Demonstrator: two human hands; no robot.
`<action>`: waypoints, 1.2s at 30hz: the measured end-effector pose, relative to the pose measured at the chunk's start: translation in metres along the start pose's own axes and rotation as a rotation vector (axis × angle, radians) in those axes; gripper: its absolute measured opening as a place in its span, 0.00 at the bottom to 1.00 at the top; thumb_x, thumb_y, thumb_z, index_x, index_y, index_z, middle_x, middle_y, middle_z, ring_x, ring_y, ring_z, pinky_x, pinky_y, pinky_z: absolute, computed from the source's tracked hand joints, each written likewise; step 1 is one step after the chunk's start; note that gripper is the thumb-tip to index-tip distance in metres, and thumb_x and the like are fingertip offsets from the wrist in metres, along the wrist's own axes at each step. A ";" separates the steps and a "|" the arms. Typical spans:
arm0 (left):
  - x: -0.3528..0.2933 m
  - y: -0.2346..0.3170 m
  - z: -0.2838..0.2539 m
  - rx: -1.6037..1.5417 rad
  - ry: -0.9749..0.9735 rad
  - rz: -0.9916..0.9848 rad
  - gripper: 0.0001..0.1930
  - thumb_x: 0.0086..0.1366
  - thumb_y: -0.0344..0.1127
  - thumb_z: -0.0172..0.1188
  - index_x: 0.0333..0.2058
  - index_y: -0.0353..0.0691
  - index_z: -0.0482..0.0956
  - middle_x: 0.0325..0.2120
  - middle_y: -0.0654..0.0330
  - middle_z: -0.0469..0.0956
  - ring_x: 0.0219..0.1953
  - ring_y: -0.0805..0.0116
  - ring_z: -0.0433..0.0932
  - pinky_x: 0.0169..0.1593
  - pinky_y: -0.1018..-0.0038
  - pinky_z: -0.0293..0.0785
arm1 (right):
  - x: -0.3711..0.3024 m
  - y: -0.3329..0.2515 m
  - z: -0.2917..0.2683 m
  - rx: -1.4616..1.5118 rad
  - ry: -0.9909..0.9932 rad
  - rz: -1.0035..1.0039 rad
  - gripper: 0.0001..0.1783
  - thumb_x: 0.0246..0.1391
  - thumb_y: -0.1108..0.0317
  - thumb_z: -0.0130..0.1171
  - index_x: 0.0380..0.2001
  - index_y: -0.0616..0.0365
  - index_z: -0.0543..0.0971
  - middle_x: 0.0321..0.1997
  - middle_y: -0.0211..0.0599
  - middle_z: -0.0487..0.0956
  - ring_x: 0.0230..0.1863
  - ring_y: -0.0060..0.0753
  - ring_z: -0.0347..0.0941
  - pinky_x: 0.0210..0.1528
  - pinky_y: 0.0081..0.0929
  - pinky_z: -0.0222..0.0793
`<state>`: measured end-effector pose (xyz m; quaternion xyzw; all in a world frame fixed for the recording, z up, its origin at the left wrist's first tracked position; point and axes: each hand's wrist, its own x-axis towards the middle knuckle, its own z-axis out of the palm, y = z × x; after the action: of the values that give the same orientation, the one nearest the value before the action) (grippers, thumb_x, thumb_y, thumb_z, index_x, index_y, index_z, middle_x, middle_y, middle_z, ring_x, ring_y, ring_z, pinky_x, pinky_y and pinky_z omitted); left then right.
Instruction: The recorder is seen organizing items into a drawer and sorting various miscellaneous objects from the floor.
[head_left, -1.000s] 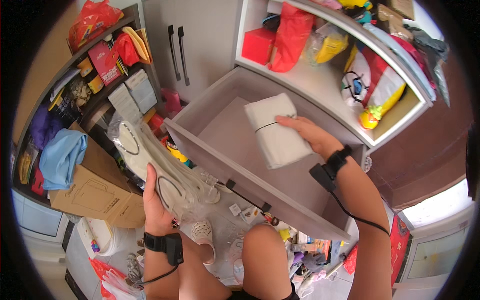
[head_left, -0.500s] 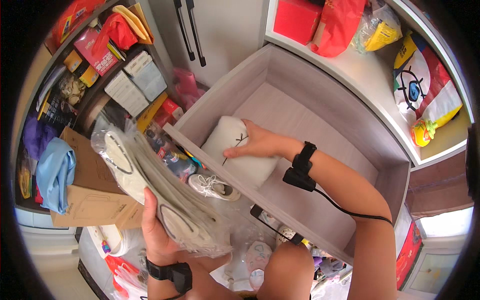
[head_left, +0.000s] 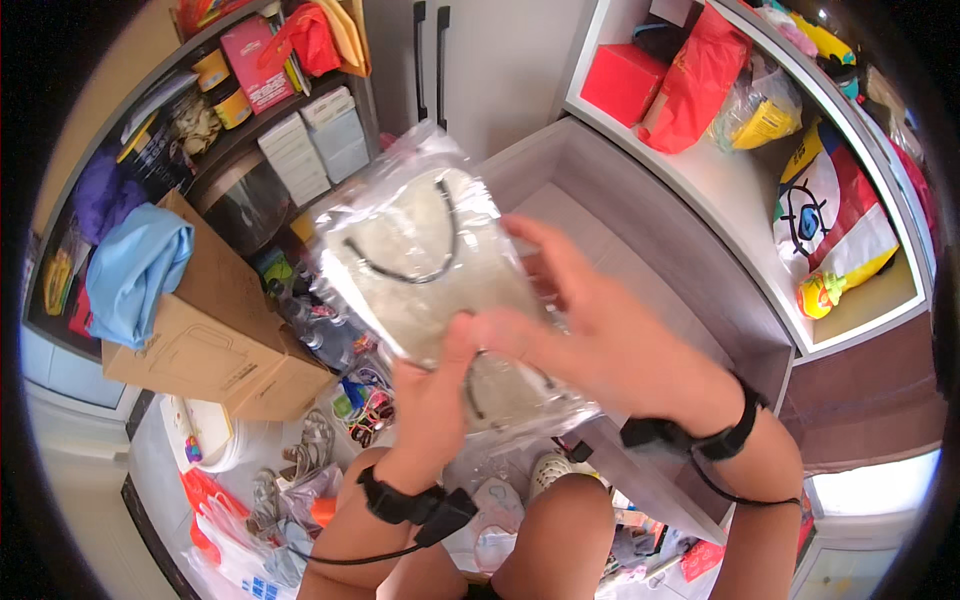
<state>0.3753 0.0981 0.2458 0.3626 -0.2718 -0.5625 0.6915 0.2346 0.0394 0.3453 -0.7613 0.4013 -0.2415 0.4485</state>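
Both hands hold a clear plastic-wrapped stack of cream bags (head_left: 415, 245) with dark cord handles, tilted in front of the drawer. My left hand (head_left: 430, 415) is closed on its lower edge, thumb across the front. My right hand (head_left: 590, 330), smeared by motion, grips the right side with the thumb on the front and the fingers toward the far edge. The pulled-out grey wood drawer (head_left: 650, 255) lies behind and to the right, partly covered by the stack and my right arm. The white bundle seen in it earlier is hidden now.
A cardboard box (head_left: 215, 345) with a light blue cloth (head_left: 140, 265) stands at the left by crowded shelves. On the right shelf are a red box (head_left: 622, 85), a red bag (head_left: 697, 85) and a colourful bag (head_left: 840, 205). Shoes (head_left: 315, 440) and plastic bags litter the floor.
My right hand has left the white bundle in the drawer and taken hold of the bag stack. The stack has moved right and turned its broad face toward me.
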 end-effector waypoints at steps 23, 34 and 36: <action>0.022 -0.023 -0.005 1.288 -0.161 0.601 0.19 0.67 0.41 0.54 0.54 0.41 0.71 0.61 0.48 0.60 0.67 0.41 0.47 0.66 0.51 0.46 | 0.100 0.137 0.008 -0.161 -0.259 0.147 0.53 0.47 0.53 0.68 0.67 0.66 0.51 0.63 0.56 0.64 0.66 0.44 0.61 0.65 0.35 0.57; 0.023 -0.029 -0.001 1.291 -0.219 0.566 0.18 0.67 0.41 0.55 0.52 0.39 0.72 0.61 0.49 0.59 0.67 0.42 0.45 0.66 0.51 0.45 | 0.104 0.168 -0.007 -0.082 -0.262 0.304 0.70 0.40 0.29 0.63 0.69 0.69 0.42 0.71 0.64 0.47 0.73 0.53 0.44 0.71 0.39 0.45; 0.027 -0.027 -0.010 1.307 -0.189 0.642 0.18 0.66 0.41 0.55 0.51 0.39 0.73 0.61 0.49 0.61 0.67 0.43 0.46 0.66 0.52 0.45 | 0.105 0.172 -0.006 -0.050 -0.256 0.383 0.71 0.40 0.25 0.59 0.70 0.66 0.40 0.73 0.58 0.44 0.75 0.48 0.40 0.72 0.41 0.39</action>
<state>0.3728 0.0713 0.2171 0.5533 -0.7031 -0.0844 0.4386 0.2212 -0.0980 0.1989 -0.7065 0.4840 -0.0433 0.5145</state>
